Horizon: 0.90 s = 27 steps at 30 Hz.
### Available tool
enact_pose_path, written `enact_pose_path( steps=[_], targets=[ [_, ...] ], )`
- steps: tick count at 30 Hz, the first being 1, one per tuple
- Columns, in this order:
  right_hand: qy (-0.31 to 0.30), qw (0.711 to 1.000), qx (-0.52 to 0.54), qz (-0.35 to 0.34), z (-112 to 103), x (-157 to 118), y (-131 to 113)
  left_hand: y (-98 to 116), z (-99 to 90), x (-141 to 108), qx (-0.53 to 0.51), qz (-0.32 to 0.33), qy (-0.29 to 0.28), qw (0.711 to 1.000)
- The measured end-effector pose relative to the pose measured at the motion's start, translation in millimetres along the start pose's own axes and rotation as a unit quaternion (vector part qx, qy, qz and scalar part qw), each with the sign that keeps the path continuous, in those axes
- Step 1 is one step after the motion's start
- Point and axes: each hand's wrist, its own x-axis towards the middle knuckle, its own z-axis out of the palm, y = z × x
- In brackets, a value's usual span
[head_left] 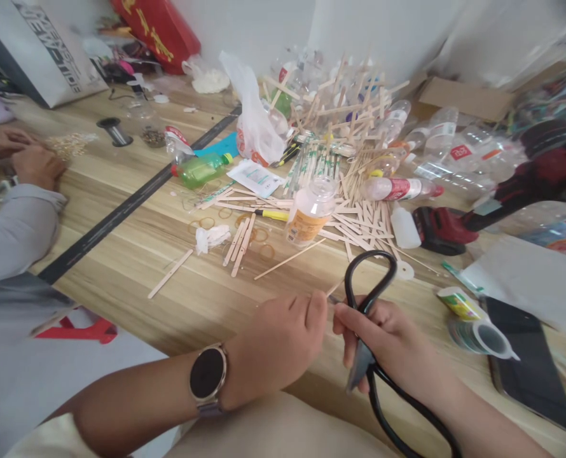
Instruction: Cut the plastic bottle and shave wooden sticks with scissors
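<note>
In the head view, the left hand (278,343) is closed, its bent fingers pinching a thin wooden stick (336,287) whose end sticks out toward the right hand (392,337). That hand is wrapped round black-handled scissors (371,299) near the pivot, with one handle loop at twelve o'clock and the blades toward seven — seemingly tucked aside so that thumb and forefinger can work at the stick. A small dark piece by the thumb is too blurred to name.

From the hands, a clear bottle with an orange label (306,219) stands at about eleven o'clock, and a pile of craft sticks (359,222) spreads at twelve, probably for easy reach. A few craft sticks (240,245) lie side by side at ten, perhaps set apart from the pile. At three to four is a smartphone (526,362) — out of the working space, it seems
</note>
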Motion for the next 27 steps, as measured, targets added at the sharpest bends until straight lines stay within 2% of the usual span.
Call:
enact_pose_path(
  steps=[1,2,3,5,7,9,11,13,15,17,18,20,22,23,25,26,27],
  targets=[
    [-0.015,1.0,0.014,0.015,1,0,0,0,0.9,0,0.003,0.002,0.003,1.0],
    [-0.002,1.0,-0.006,-0.003,1,1,0,-1,1.7,-1,-0.003,-0.001,-0.002,1.0],
    [0.036,0.997,-0.057,-0.049,1,1,1,-1,2.4,-1,-0.015,-0.007,-0.012,1.0],
    [0.118,0.964,-0.18,-0.155,-1,2,4,0,3.4,-3,-0.044,-0.029,-0.037,0.998],
    [0.165,0.933,-0.24,-0.21,-1,2,7,1,4.0,-5,-0.055,-0.041,-0.046,0.997],
    [0.146,0.944,-0.226,-0.188,1,2,8,0,4.5,-4,-0.037,-0.028,-0.04,0.998],
    [0.067,0.983,-0.133,-0.103,4,2,6,-1,5.3,-3,-0.011,-0.006,-0.027,1.0],
    [0.029,0.994,-0.086,-0.063,5,3,6,-2,6.1,-1,-0.004,-0.003,-0.027,1.0],
    [0.086,0.98,-0.136,-0.118,3,3,7,-2,6.3,0,-0.03,-0.022,-0.045,0.998],
    [0.154,0.948,-0.206,-0.189,-1,4,9,-1,5.9,0,-0.061,-0.041,-0.064,0.995],
    [0.169,0.939,-0.218,-0.205,-2,4,9,-1,5.8,-1,-0.068,-0.047,-0.068,0.994],
    [0.153,0.954,-0.187,-0.179,-3,5,8,-1,6.5,-1,-0.054,-0.04,-0.064,0.996],
    [0.082,0.991,-0.075,-0.075,0,5,6,-2,9.6,-2,-0.021,-0.02,-0.051,0.998],
    [0.037,0.999,-0.003,-0.009,2,5,5,-4,12.0,-2,-0.002,-0.01,-0.038,0.999],
    [-0.021,0.993,0.083,0.075,6,6,5,-6,17.4,-3,0.025,0.008,-0.007,1.0],
    [-0.01,0.996,0.063,0.063,8,7,6,-6,19.6,-3,0.031,0.013,0.002,0.999],
    [0.023,0.999,0.005,0.021,9,8,8,-6,21.1,-4,0.027,0.011,0.0,1.0]
  ],
)
